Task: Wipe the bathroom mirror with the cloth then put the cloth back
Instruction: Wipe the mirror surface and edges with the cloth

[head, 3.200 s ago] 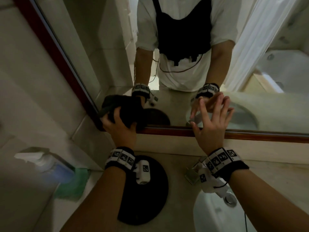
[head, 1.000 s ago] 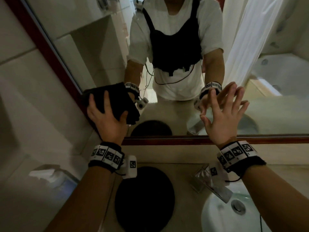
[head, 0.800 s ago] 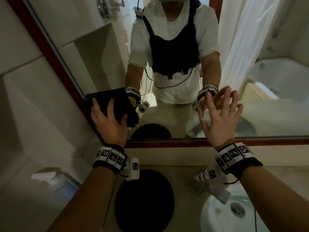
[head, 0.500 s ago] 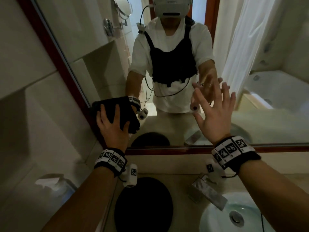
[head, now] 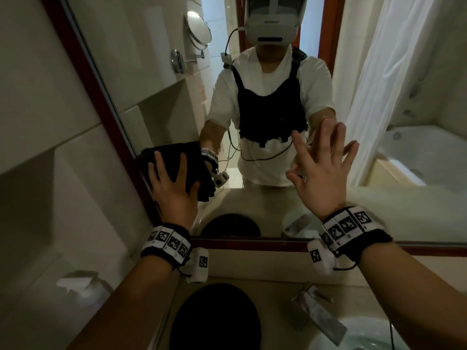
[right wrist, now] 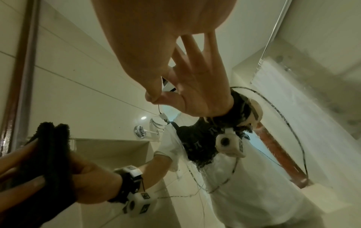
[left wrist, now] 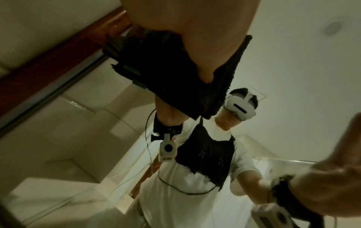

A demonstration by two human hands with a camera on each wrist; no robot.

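In the head view my left hand (head: 171, 190) lies flat on a folded black cloth (head: 193, 157) and presses it on the mirror (head: 161, 97), close to its red-brown left frame (head: 83, 72). The left wrist view shows my thumb (left wrist: 203, 74) on the cloth (left wrist: 166, 69) against the glass. My right hand (head: 326, 173) is raised to the right with its fingers spread and holds nothing. In the right wrist view its fingertips (right wrist: 187, 43) meet their reflection on the glass. The cloth (right wrist: 52, 146) shows at the lower left there.
Below the mirror runs a beige counter (head: 265, 289) with a round black mat (head: 214, 322), a metal faucet (head: 316, 314) and a white basin (head: 366, 334) at the right. A pump bottle (head: 83, 286) stands at the left by the tiled wall.
My left hand has slid the cloth up from the mirror's bottom left corner along the left frame. My right hand has risen on the glass. My view has tilted upward.
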